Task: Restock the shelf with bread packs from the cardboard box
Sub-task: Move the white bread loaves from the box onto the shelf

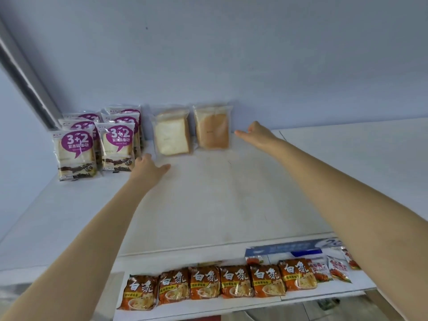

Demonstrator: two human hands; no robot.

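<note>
Two clear packs of sliced bread stand upright at the back of the white shelf (208, 200): a pale one (171, 135) and a browner one (213, 128) to its right. My left hand (148, 167) reaches in just below and left of the pale pack, fingers apart, holding nothing. My right hand (257, 133) stretches toward the right edge of the browner pack, empty, a small gap between fingertip and pack. Several purple-labelled bread packs (97, 144) stand in rows at the shelf's left end. The cardboard box is out of view.
The shelf's back wall (231, 54) rises close behind the packs. On the lower shelf (231, 304) lie several orange noodle packets (220, 283) in a row, with red-and-white snack bags (335, 267) at the right. A blue price strip (289, 247) runs along the shelf edge.
</note>
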